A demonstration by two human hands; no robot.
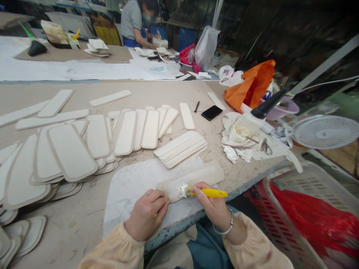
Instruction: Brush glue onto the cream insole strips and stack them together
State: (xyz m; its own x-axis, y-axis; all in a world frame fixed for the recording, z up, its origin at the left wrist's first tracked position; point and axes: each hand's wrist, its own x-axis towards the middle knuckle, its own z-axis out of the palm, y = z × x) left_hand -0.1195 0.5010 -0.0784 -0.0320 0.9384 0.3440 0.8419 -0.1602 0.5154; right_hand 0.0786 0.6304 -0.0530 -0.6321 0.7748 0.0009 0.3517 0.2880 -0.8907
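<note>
A yellow-handled glue brush (pixel 214 192), its bristles clotted with white paste, is gripped in my right hand (pixel 209 205). The bristles rest on a pale, rounded, elongated panel (pixel 204 173) lying over a white sheet (pixel 126 186). At the panel's left end my left hand (pixel 150 211) is closed, fingers pressed together on its edge. Just behind the panel lies a fanned stack of cream strips (pixel 181 147). Larger rounded pieces (pixel 71 149) with darker borders overlap in rows to the left.
On the right stand a white glue container (pixel 244 125), a fan (pixel 325 130) and an orange bag (pixel 252 87). A phone (pixel 211 112) lies behind the strips. A plastic basket (pixel 303 209) with red plastic is beside the table edge. Another person (pixel 133 24) works across the far table.
</note>
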